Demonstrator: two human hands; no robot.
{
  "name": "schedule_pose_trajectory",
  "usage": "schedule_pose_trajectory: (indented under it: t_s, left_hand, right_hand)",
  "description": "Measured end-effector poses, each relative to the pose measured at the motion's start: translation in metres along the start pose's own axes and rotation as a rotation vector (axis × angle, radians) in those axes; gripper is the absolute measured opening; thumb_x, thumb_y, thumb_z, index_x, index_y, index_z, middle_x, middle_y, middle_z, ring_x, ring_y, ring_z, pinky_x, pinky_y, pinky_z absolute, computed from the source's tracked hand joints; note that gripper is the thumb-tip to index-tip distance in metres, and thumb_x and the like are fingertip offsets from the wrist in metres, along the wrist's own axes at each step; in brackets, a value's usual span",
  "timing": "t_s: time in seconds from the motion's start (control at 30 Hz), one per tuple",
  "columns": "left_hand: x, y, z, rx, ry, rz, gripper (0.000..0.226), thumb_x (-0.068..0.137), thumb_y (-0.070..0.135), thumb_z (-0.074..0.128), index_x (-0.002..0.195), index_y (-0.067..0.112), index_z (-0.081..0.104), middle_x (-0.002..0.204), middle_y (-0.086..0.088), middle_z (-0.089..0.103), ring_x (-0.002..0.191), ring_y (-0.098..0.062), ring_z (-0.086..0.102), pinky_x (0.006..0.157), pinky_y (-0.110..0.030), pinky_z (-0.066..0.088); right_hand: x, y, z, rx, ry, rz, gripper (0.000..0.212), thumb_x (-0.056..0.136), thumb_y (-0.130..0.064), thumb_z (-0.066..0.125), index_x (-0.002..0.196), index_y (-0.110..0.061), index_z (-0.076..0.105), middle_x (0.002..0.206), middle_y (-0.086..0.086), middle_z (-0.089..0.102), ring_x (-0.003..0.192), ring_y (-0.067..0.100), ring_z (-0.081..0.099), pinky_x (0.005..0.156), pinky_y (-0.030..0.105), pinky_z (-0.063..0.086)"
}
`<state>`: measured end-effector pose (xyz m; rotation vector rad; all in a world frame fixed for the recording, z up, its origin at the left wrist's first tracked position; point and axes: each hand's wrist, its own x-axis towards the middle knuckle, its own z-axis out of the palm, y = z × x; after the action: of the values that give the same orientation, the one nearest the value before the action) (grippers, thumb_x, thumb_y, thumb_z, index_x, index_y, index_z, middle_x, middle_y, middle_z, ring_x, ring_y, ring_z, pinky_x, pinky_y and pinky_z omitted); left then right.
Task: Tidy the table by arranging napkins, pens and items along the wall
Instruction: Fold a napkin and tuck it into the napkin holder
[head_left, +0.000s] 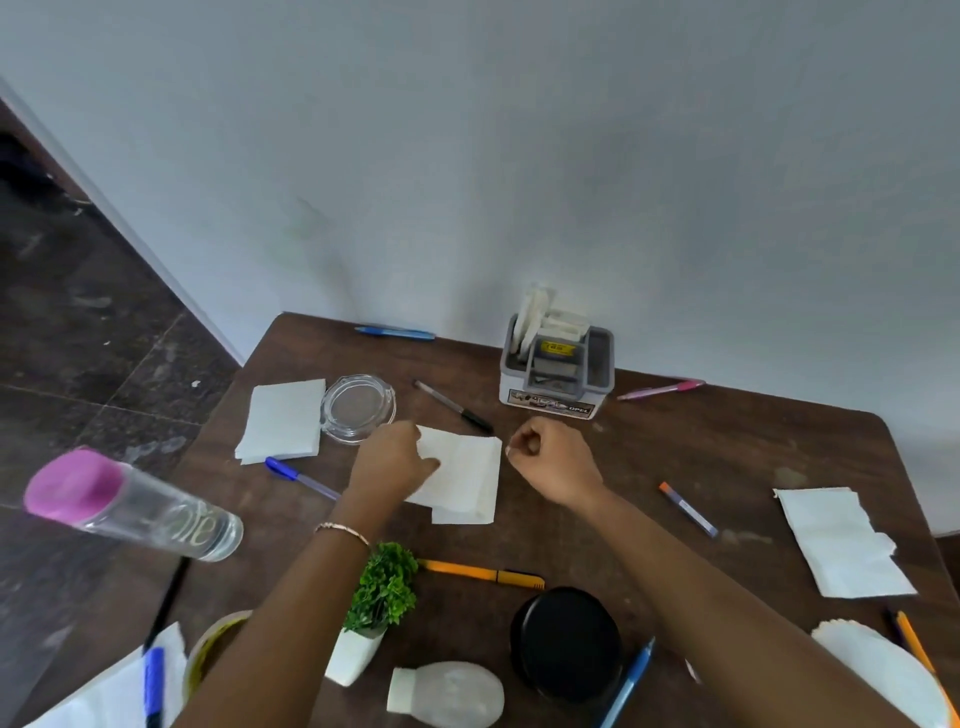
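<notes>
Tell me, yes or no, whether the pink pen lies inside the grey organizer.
No, the pink pen lies flat on the table, right of the grey organizer and outside it.

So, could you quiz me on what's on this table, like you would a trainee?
1. True or false: a pink pen lies beside the grey organiser.
2. The left hand touches which thing: A) napkin, B) ashtray, C) marker?
3. Fill in: the bottle has a ___ cap.
Key: 1 true; 2 A; 3 pink.
</notes>
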<state>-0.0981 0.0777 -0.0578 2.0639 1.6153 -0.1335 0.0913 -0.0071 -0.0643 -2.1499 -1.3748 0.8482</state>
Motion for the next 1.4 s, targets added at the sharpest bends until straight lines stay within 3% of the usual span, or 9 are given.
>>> schedule_pose_trajectory:
  t_s: [0.23, 0.4, 0.6, 0.73, 0.87, 1.1, 1.2, 1.3, 1.4]
  left_hand:
    - [-0.01, -0.002, 0.018, -0.031, 0.061, -0.04, 0.058, 0.078, 0.022, 0.075, 0.124, 0.009, 0.043, 0.127, -0.019, 0.045, 0.113, -0.039, 0.055, 0.093, -0.042, 0.045]
    - [-0.002, -0.007, 0.021, -0.208, 0.017, -0.096, 0.052, 0.077, 0.024, 0.074, 0.118, 0.009, 0.044, 0.121, -0.015, 0.054, 0.112, -0.033, 0.055, 0.09, -0.039, 0.045]
    - [0.008, -0.017, 0.028, -0.545, -0.068, -0.216, 0.044, 0.067, 0.021, 0.08, 0.098, 0.014, 0.049, 0.096, -0.013, 0.068, 0.073, -0.026, 0.062, 0.073, -0.042, 0.057]
    - [0.011, -0.022, 0.032, -0.523, -0.075, -0.202, 0.039, 0.063, 0.025, 0.084, 0.086, 0.019, 0.052, 0.092, -0.01, 0.069, 0.079, -0.029, 0.065, 0.077, -0.045, 0.057]
    - [0.006, -0.016, 0.032, -0.611, -0.134, -0.198, 0.039, 0.065, 0.02, 0.085, 0.089, 0.014, 0.054, 0.081, -0.01, 0.068, 0.059, -0.022, 0.06, 0.06, -0.034, 0.053]
    - [-0.008, -0.004, 0.021, -1.01, -0.027, -0.155, 0.091, 0.061, 0.021, 0.089, 0.134, 0.009, 0.036, 0.113, -0.007, 0.057, 0.106, -0.021, 0.057, 0.093, -0.038, 0.05]
    - [-0.021, 0.001, 0.008, -1.351, -0.243, -0.112, 0.105, 0.055, 0.02, 0.092, 0.14, 0.002, 0.033, 0.126, -0.012, 0.059, 0.113, -0.026, 0.06, 0.096, -0.04, 0.051]
    - [-0.043, 0.01, -0.002, -1.496, -0.579, -0.031, 0.071, 0.066, 0.017, 0.083, 0.128, 0.002, 0.051, 0.124, -0.017, 0.063, 0.112, -0.029, 0.063, 0.088, -0.04, 0.056]
    - [-0.057, 0.022, 0.001, -1.586, -0.675, -0.066, 0.045, 0.082, 0.011, 0.065, 0.124, 0.002, 0.053, 0.121, -0.018, 0.065, 0.112, -0.03, 0.063, 0.088, -0.041, 0.056]
  right_hand:
    - [0.001, -0.008, 0.017, 0.032, -0.136, 0.215, 0.037, 0.077, -0.049, 0.073, 0.088, -0.019, 0.056, 0.077, -0.002, 0.07, 0.062, 0.016, 0.071, 0.072, 0.04, 0.06]
    - [0.003, -0.01, 0.02, 0.021, -0.15, 0.259, 0.034, 0.077, -0.046, 0.074, 0.081, -0.016, 0.058, 0.074, 0.0, 0.07, 0.063, 0.017, 0.071, 0.071, 0.04, 0.061]
    - [0.006, -0.009, 0.021, 0.059, -0.154, 0.296, 0.04, 0.074, -0.048, 0.077, 0.09, -0.017, 0.057, 0.092, -0.002, 0.063, 0.078, 0.015, 0.068, 0.071, 0.04, 0.061]
    - [0.004, -0.007, 0.023, 0.047, -0.163, 0.263, 0.046, 0.075, -0.036, 0.078, 0.111, -0.012, 0.062, 0.109, 0.002, 0.066, 0.091, 0.018, 0.066, 0.078, 0.039, 0.059]
    - [0.001, -0.002, 0.025, 0.09, -0.19, 0.167, 0.034, 0.084, -0.018, 0.068, 0.117, -0.01, 0.065, 0.115, 0.005, 0.068, 0.098, 0.019, 0.065, 0.085, 0.039, 0.055]
    - [-0.016, -0.018, -0.005, 0.516, -0.277, 0.232, 0.025, 0.096, -0.013, 0.055, 0.12, -0.016, 0.058, 0.111, 0.0, 0.063, 0.099, 0.015, 0.06, 0.083, 0.03, 0.05]
    - [-0.025, -0.021, -0.021, 0.73, -0.355, 0.214, 0.019, 0.095, -0.01, 0.056, 0.111, -0.018, 0.062, 0.108, 0.0, 0.068, 0.101, 0.018, 0.064, 0.089, 0.038, 0.051]
    - [-0.03, -0.021, -0.035, 0.834, -0.342, 0.16, 0.021, 0.094, -0.01, 0.057, 0.112, -0.017, 0.064, 0.109, 0.001, 0.071, 0.099, 0.017, 0.066, 0.087, 0.035, 0.054]
    - [-0.031, -0.019, -0.044, 0.764, -0.244, 0.161, 0.025, 0.092, -0.012, 0.061, 0.117, -0.014, 0.062, 0.117, 0.004, 0.067, 0.104, 0.018, 0.064, 0.09, 0.034, 0.054]
